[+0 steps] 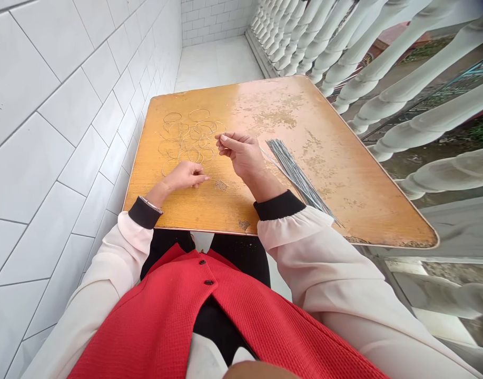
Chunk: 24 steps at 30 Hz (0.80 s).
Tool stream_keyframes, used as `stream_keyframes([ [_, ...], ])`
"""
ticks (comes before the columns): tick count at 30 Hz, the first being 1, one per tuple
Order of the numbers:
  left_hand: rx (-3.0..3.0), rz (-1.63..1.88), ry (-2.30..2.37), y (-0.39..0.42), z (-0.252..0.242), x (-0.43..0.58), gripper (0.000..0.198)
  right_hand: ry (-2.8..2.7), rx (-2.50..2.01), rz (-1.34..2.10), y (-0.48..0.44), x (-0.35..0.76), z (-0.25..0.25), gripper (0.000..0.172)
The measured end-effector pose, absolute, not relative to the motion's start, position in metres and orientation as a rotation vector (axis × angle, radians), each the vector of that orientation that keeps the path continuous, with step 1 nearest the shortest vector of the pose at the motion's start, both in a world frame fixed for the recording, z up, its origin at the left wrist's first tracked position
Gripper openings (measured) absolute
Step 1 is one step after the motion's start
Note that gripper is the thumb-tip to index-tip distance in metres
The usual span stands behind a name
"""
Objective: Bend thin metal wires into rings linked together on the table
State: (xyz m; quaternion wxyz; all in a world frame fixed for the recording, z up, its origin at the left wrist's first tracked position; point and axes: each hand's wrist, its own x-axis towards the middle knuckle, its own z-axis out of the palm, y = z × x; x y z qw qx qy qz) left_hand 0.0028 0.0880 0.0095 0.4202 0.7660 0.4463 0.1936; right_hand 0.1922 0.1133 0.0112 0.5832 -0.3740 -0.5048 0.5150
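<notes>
Many thin wire rings (194, 155) lie loosely together on the left half of a worn wooden table (178, 205). At the near edge of these rings rests my left hand (188, 175), its fingers closed low by the tabletop; what they hold, if anything, is too small to make out. My right hand (241, 150) is beside the rings' right side, thumb and forefinger pinched on what looks like a thin wire, mostly hidden. Right of that hand lies a bundle of straight grey wires (294, 171), one light strand standing out along its left side.
A white tiled wall (75, 147) runs close along the table's left side. White balusters (383, 100) line the right side. Bare tabletop with peeled patches (281, 117) stretches beyond the wire bundle. Pale floor (217, 60) shows behind the table.
</notes>
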Motion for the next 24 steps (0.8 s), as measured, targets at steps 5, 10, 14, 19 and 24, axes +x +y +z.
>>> stream_keyframes([
  [5, 1.913, 0.457, 1.042, 0.088, 0.009, 0.002, 0.027, -1.167, -0.838, 1.259, 0.113, 0.193, 0.011, 0.011],
  [10, 1.913, 0.429, 1.048, 0.088, 0.009, 0.003, 0.026, -1.161, -0.823, 1.297, 0.114, 0.193, 0.011, 0.011],
  [14, 1.897, 0.420, 1.044, 0.085, 0.014, 0.005, 0.026, -1.162, -0.865, 1.265, 0.112, 0.192, 0.013, 0.007],
  [19, 1.862, 0.420, 1.061, 0.079, 0.022, 0.008, 0.026, -1.166, -0.866, 1.206, 0.111, 0.190, 0.013, 0.006],
  [24, 1.874, 0.423, 1.070, 0.080, 0.020, 0.008, 0.024, -1.186, -0.918, 1.135, 0.111, 0.190, 0.012, 0.007],
])
